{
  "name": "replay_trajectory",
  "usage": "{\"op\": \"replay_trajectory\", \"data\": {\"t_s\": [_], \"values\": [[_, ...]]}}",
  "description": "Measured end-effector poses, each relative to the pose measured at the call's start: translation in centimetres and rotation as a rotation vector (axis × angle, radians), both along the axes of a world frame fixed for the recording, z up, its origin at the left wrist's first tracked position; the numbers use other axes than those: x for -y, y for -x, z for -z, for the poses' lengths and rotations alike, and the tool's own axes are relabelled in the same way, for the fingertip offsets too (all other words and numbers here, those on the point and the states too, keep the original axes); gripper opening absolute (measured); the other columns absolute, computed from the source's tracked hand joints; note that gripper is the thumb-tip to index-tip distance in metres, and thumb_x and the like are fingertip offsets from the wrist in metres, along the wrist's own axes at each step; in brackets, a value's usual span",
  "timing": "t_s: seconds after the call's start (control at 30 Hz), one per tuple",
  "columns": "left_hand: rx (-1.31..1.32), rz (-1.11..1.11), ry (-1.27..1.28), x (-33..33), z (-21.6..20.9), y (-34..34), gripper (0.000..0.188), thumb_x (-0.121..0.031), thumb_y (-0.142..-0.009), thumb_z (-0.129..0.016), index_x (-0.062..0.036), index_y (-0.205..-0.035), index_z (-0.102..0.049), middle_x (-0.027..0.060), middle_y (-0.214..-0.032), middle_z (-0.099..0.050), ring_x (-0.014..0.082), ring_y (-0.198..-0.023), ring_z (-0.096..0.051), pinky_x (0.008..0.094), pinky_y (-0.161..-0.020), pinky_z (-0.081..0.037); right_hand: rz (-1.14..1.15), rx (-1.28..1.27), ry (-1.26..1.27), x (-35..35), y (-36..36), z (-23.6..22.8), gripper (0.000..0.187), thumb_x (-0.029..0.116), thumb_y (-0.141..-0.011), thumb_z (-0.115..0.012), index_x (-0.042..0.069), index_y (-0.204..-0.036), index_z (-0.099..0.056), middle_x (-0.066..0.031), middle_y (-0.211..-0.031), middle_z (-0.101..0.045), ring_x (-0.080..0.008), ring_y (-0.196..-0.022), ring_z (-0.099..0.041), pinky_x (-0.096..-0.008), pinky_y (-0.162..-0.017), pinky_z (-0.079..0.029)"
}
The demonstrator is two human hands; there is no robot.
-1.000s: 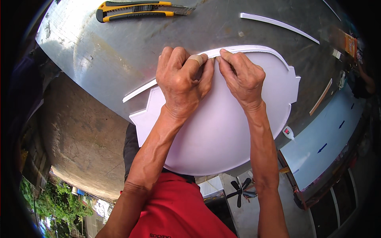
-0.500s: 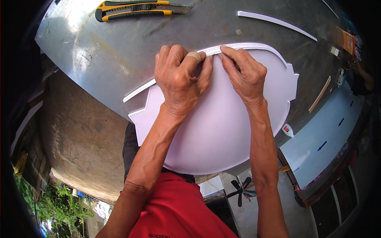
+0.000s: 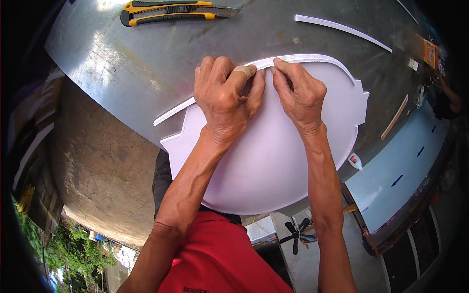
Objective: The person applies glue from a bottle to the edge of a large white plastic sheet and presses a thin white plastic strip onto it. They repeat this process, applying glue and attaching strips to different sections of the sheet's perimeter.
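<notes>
A large white rounded board with notched, stepped ends lies on the grey metal table in front of me. Along its far curved edge runs a narrow white strip, whose left end sticks out straight past the board. My left hand, with a tan bandage on one finger, pinches the strip near the middle of the curve. Close to its right, my right hand grips the strip between thumb and fingertips. The strip's part under my left hand is hidden.
A yellow and black utility knife lies at the far left, blade out. Another white strip is at the far right. To the right are a thin brown strip, a small white glue bottle and a pale blue sheet.
Both hands keep their pinch on the strip, with hardly any movement along it. The whole view has shifted very slightly.
</notes>
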State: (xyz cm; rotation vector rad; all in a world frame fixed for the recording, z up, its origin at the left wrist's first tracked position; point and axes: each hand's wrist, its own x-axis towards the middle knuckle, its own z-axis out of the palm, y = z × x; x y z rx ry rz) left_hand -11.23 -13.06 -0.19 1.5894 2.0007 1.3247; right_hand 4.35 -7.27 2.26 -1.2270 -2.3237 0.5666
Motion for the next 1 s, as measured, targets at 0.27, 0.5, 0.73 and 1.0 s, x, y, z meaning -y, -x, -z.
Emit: {"op": "replay_trajectory", "data": {"t_s": [0.27,0.5,0.73,1.0], "values": [[-0.006,-0.006,-0.009,-0.1,0.1,0.0,0.018,-0.008,-0.072,-0.094,-0.0065,-0.082,-0.079,0.0012,-0.07,-0.048,0.0188,-0.069,-0.045,0.0357,-0.058,-0.037,0.07,-0.011,0.101,0.0,-0.1,-0.3,0.026,-0.002,-0.091,-0.08,0.003,-0.115,-0.07,-0.0081,-0.079,-0.072,-0.0188,-0.061,-0.069,-0.0331,-0.055,-0.054],[0.018,-0.002,0.045,0.1,0.0,-0.1,0.017,-0.013,-0.073,-0.091,-0.0099,-0.082,-0.077,0.001,-0.075,-0.052,0.0213,-0.074,-0.049,0.0369,-0.067,-0.037,0.106,0.044,0.186,-0.2,-1.4,-0.9,0.036,0.001,-0.09,-0.083,0.005,-0.124,-0.072,-0.0084,-0.081,-0.075,-0.0183,-0.063,-0.07,-0.0326,-0.057,-0.055],[0.022,0.009,0.045,0.1,-0.1,0.0,0.017,-0.013,-0.073,-0.091,-0.0097,-0.083,-0.077,0.0012,-0.075,-0.052,0.0214,-0.074,-0.049,0.0369,-0.067,-0.037,0.013,0.005,0.017,-0.6,-1.1,0.0,0.026,0.001,-0.088,-0.085,0.003,-0.112,-0.075,-0.011,-0.091,-0.079,-0.0227,-0.069,-0.075,-0.0326,-0.06,-0.059],[0.023,0.001,0.039,0.1,0.0,-0.1,0.018,-0.012,-0.073,-0.091,-0.01,-0.083,-0.076,0.0012,-0.075,-0.051,0.0214,-0.073,-0.049,0.0373,-0.067,-0.036,-0.005,-0.015,-0.021,-0.5,-1.0,0.3,0.025,-0.001,-0.087,-0.084,0.001,-0.109,-0.073,-0.0123,-0.089,-0.079,-0.0231,-0.069,-0.075,-0.0325,-0.059,-0.059]]}}
